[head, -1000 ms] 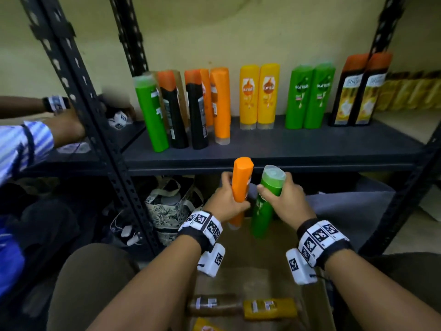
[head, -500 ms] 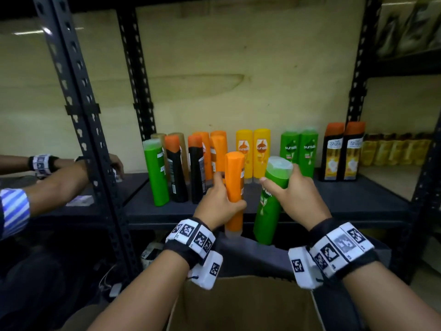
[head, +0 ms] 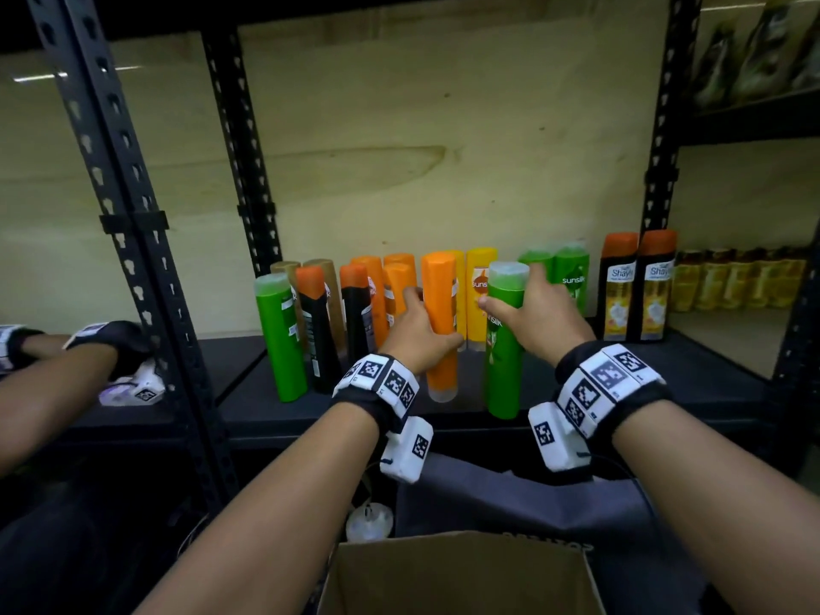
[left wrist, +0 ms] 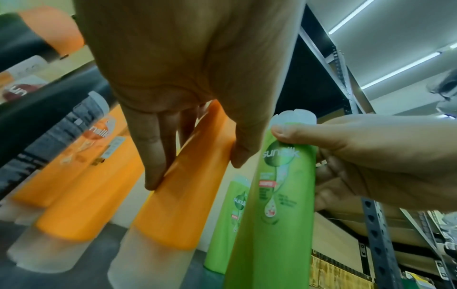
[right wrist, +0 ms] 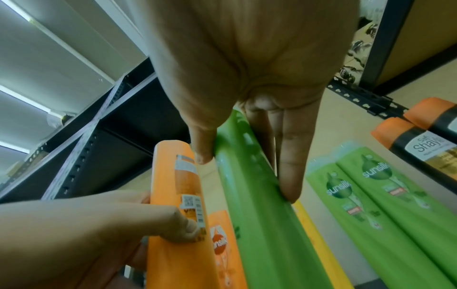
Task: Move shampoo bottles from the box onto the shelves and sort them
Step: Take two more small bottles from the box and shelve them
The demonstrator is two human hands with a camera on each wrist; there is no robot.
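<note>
My left hand [head: 419, 332] grips an orange shampoo bottle [head: 439, 304] upright, cap down. My right hand [head: 534, 319] grips a green Sunsilk bottle [head: 503, 361] beside it, cap up. Both bottles are at the front part of the dark shelf [head: 665, 392]; I cannot tell whether they touch it. In the left wrist view fingers and thumb wrap the orange bottle [left wrist: 178, 195], with the green bottle [left wrist: 279, 215] to its right. In the right wrist view fingers wrap the green bottle [right wrist: 259, 215], next to the orange bottle [right wrist: 178, 185]. The cardboard box [head: 461, 574] is open below.
Behind the held bottles stand rows: a green bottle [head: 279, 339], black bottles with orange caps [head: 315, 330], orange ones [head: 390, 286], a yellow one [head: 481, 277], a green pair [head: 572, 277], black Shayla bottles [head: 639, 290]. Another person's hands [head: 111, 348] work left of the steel post [head: 146, 259].
Both hands have carried their bottles up from over the box and forward to the shelf's front. The view has risen with them.
</note>
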